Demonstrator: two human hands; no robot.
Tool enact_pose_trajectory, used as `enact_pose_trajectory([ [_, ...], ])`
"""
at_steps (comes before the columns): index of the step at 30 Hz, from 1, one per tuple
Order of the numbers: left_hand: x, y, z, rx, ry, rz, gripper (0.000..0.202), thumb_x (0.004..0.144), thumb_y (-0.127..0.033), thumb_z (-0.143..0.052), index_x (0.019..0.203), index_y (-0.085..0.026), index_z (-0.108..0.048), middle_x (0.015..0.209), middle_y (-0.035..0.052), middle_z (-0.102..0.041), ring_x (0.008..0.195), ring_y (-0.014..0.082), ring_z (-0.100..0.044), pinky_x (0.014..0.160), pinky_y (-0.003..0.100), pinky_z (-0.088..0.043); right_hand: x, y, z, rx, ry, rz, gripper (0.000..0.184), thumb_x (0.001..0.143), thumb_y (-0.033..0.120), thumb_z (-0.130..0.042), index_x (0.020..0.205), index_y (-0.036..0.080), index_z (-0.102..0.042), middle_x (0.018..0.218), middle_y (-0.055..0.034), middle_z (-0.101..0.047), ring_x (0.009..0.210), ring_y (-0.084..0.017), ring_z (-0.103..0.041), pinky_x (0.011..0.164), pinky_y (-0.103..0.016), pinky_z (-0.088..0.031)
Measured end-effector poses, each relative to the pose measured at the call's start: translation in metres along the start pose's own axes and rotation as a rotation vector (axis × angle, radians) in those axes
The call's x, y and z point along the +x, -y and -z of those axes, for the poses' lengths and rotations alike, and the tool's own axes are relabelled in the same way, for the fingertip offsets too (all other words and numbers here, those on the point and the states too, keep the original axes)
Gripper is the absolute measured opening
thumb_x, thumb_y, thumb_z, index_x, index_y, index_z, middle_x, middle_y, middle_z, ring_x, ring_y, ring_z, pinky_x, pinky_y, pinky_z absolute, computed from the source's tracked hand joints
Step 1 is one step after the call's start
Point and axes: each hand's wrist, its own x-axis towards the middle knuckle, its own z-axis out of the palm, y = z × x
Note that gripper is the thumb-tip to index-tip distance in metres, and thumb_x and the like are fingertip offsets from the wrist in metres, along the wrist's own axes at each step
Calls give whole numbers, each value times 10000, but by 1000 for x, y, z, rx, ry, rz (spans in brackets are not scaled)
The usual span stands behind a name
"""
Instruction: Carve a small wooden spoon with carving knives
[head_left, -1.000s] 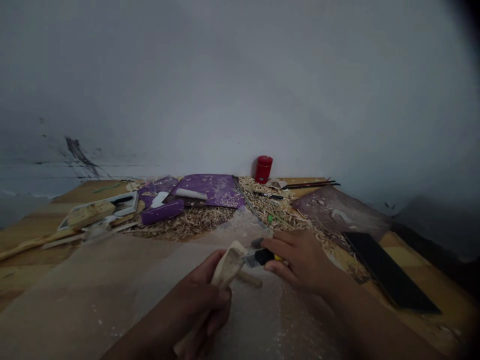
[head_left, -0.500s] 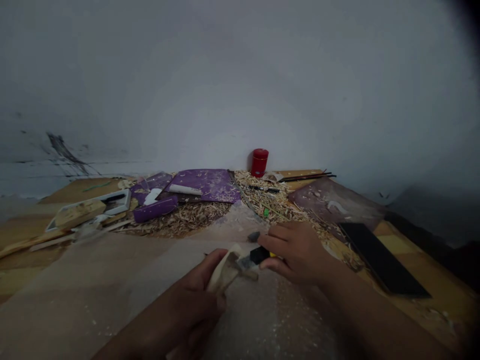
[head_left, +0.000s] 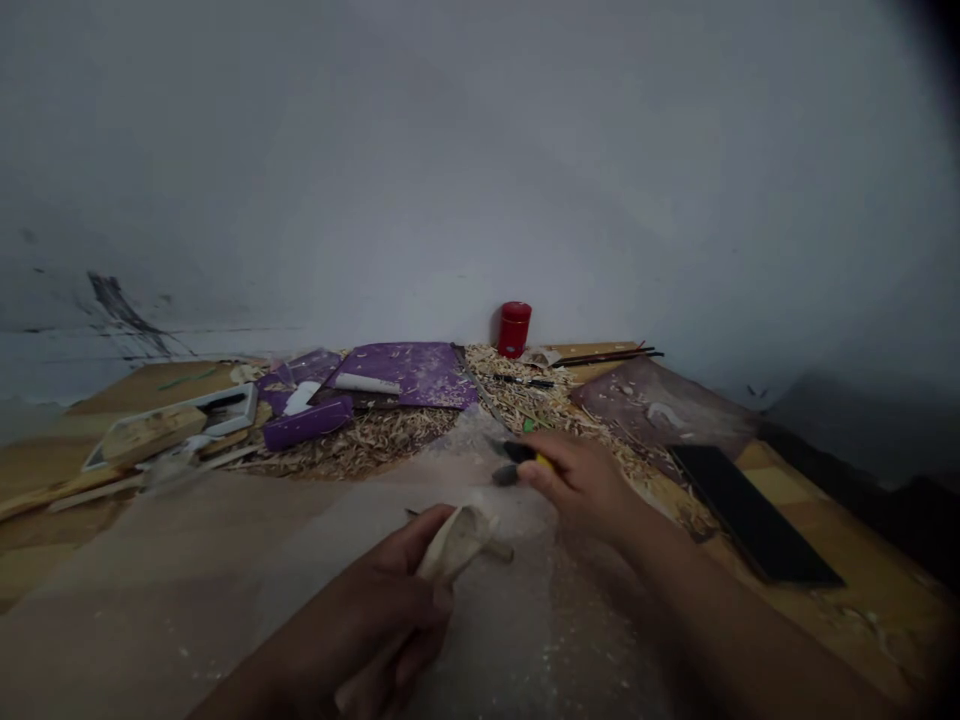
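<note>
My left hand [head_left: 390, 610] is closed around a pale carved piece of wood [head_left: 452, 542], whose upper end shows a hollowed face. A short stick [head_left: 499, 549] juts out to the right behind it; whether the two are joined I cannot tell. In my right hand [head_left: 574, 475] is a utility knife [head_left: 519, 452] with a black front and some yellow on its handle. Its blade points forward and left, apart from the wood. Just below the knife lies a small dark grey lump [head_left: 505, 475] on the translucent plastic sheet [head_left: 300, 540].
Wood shavings [head_left: 375, 440] cover the back of the wooden table, around a purple folder [head_left: 420, 372]. A red canister [head_left: 514, 329] stands against the wall. To the right lies a black slab [head_left: 754, 512]. A white tray [head_left: 251, 400] holds a wood block [head_left: 154, 433] at left.
The knife in my right hand has come off the wood and moved forward and up. My left hand keeps its hold on the piece, almost still. The view has shifted slightly.
</note>
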Motion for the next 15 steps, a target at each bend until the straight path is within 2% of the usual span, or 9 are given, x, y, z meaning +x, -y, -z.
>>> enact_pose_trajectory([
  [4,10,2,6,41,50,25,553,743,-220,-499,1276,-152,-367,397,-74,-479,222,53,-313,260,142,-291,-2,30,-24,323,162,0,339,821,438,-529,1076,224,-590,881,-8,-645,752,-151,-594,644,-242,-449],
  [8,15,6,14,57,78,24,495,768,-257,-501,1238,-128,-413,459,-34,-542,253,53,-375,272,132,-291,-5,39,-31,528,225,-121,237,798,344,-560,978,202,-619,716,18,-623,618,-129,-587,542,-216,-454],
  [10,14,5,17,-12,84,-107,503,798,-352,-462,1246,-128,-411,567,30,-618,303,71,-460,308,145,-323,-4,36,-29,584,206,-202,220,776,338,-573,931,186,-606,647,29,-592,529,-114,-554,467,-201,-427],
  [12,13,2,18,-104,90,-293,590,792,-513,-414,1258,-151,-411,740,98,-667,403,114,-554,392,200,-409,-3,33,-28,624,172,-278,248,783,387,-552,912,176,-570,617,30,-570,455,-98,-512,399,-187,-388],
  [14,14,1,17,-143,81,-448,700,714,-650,-429,1258,-209,-425,875,107,-658,507,162,-598,476,277,-466,-2,31,-29,649,148,-340,300,823,450,-478,920,170,-526,591,28,-557,391,-86,-471,351,-178,-355],
  [15,15,1,16,-121,51,-501,713,669,-664,-485,1238,-237,-450,877,87,-649,527,167,-592,492,294,-472,-3,32,-31,654,145,-359,321,837,472,-446,917,169,-511,583,26,-556,374,-83,-462,341,-176,-349],
])
